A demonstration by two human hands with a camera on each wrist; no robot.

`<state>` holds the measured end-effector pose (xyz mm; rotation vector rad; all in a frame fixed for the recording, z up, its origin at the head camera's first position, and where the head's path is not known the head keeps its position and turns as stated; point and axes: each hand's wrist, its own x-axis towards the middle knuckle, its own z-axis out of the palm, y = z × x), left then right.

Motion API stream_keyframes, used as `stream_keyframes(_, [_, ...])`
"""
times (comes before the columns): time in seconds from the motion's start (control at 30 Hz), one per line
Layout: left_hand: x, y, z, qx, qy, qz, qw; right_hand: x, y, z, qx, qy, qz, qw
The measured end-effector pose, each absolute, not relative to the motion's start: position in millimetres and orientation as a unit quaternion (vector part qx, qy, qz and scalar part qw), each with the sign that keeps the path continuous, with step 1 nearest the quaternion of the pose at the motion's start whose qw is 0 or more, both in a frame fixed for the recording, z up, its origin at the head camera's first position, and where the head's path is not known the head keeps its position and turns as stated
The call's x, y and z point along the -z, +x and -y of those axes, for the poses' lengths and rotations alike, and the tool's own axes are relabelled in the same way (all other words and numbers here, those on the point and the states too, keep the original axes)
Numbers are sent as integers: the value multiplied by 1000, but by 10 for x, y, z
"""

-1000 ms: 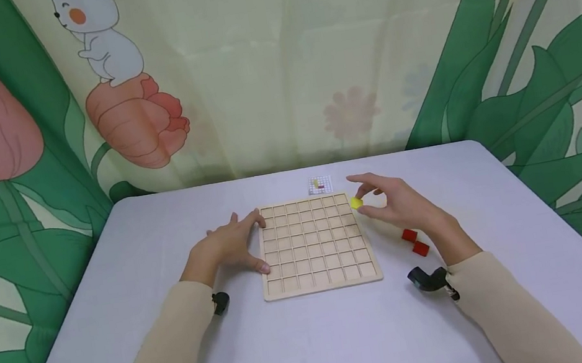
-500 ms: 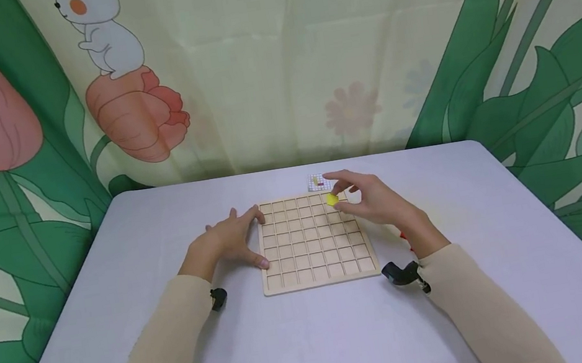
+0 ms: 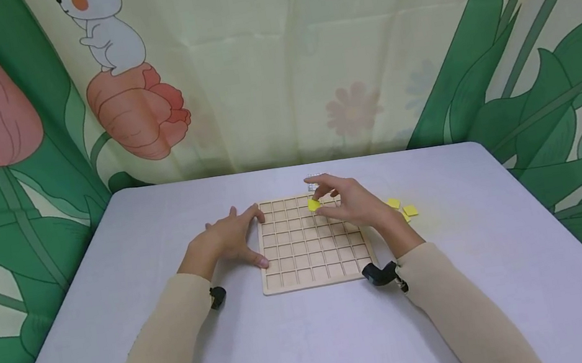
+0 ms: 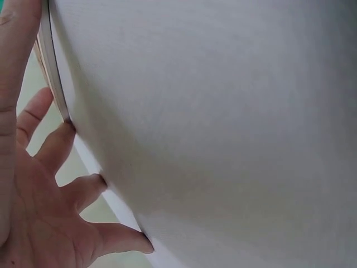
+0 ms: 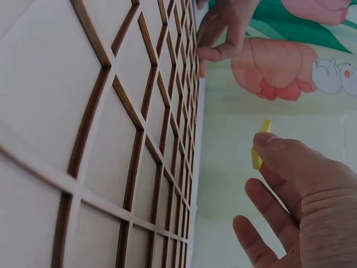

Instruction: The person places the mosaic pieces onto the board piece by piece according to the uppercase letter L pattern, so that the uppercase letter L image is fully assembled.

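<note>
A yellow square tile (image 3: 314,204) is pinched between the thumb and a finger of my right hand (image 3: 353,200). It hovers over the far rows of a wooden grid board (image 3: 303,261). In the right wrist view the tile (image 5: 257,159) shows nearly edge-on, apart from the board's ridges, while the other fingers (image 5: 270,212) extend loosely. My left hand (image 3: 223,238) is spread at the board's left side, with thumb and a fingertip on its rim. The left wrist view has its other fingertips (image 4: 89,187) resting on the white tabletop. No tile sits in the visible cells.
Several loose yellow tiles (image 3: 411,210) lie right of the board, partly behind my right forearm. A small printed grid card (image 3: 314,185) sits beyond the board's far edge, mostly covered by my right hand. A patterned curtain (image 3: 254,86) hangs behind the white table (image 3: 304,342).
My right hand has carried the yellow tile leftward from beside the board to over it. The red tiles are now hidden by my right arm, and yellow ones have come into view. My left hand stays.
</note>
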<state>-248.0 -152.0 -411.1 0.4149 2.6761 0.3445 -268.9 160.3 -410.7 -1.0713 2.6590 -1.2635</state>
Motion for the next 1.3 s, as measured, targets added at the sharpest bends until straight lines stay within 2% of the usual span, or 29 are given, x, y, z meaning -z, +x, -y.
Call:
stream_keyframes(0.53, [4148,-2471,1496,-117,139,-961,209,4218,-2756,-1313,403,-323,-856,41])
stream_keyframes(0.73, [4171,-2471,1501,-114,137,-962,207,4246,-2716,-1196,341,-309,-885,66])
stream_keyframes(0.97, [4150,-2466,1513,-116,141,-963,199,4216,-2699,-1096,295,-318,-899,67])
stream_keyframes(1.3, [4120,-2471,1502,-118,135,-963,199,4205,-2729,-1066,312,-300,-899,72])
